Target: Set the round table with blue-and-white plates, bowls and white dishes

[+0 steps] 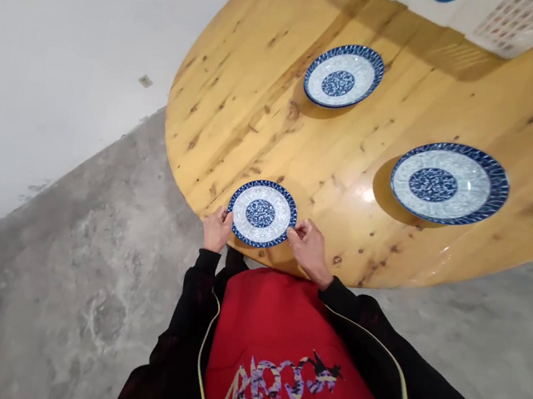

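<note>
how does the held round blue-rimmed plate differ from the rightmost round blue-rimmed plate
The held round blue-rimmed plate is gripped by the left hand and right hand; the rightmost round blue-rimmed plate is untouched. The held plate looks smaller in this view than the rightmost plate. The held plate is closer to the near edge of the yellow wooden table than the rightmost plate. Both have a patterned blue centre.

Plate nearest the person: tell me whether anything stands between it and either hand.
Nothing visible does: the left hand and right hand already touch the near plate at opposite sides of its rim.
</note>
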The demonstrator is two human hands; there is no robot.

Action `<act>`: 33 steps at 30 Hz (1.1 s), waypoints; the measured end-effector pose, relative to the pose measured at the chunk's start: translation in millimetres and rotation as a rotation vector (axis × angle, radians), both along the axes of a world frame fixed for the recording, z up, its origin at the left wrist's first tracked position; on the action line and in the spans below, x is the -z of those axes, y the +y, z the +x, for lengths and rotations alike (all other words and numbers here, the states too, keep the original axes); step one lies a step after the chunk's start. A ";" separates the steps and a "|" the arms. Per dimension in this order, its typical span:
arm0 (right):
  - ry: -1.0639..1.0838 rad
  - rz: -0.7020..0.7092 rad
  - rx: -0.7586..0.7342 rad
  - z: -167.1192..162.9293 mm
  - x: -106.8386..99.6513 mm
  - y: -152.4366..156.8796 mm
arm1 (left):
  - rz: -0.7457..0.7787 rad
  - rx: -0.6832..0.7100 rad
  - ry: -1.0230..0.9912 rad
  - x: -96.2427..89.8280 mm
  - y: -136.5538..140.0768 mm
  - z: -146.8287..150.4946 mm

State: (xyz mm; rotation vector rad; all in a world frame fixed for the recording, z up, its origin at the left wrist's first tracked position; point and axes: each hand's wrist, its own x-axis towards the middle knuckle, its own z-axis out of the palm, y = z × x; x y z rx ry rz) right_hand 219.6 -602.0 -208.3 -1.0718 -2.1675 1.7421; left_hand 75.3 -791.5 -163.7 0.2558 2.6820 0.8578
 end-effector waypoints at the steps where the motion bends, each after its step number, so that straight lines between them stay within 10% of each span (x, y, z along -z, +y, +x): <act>1: -0.004 -0.003 0.024 -5.2 2.4 -3.3 | 0.018 0.028 -0.013 3.5 0.1 -11.2; 16: -0.058 0.053 0.527 -79.9 22.3 -74.9 | 0.091 0.550 -0.089 30.7 6.7 -157.8; 33: -0.139 0.121 0.581 -100.1 11.1 -64.0 | 0.156 0.656 -0.102 43.3 24.9 -181.2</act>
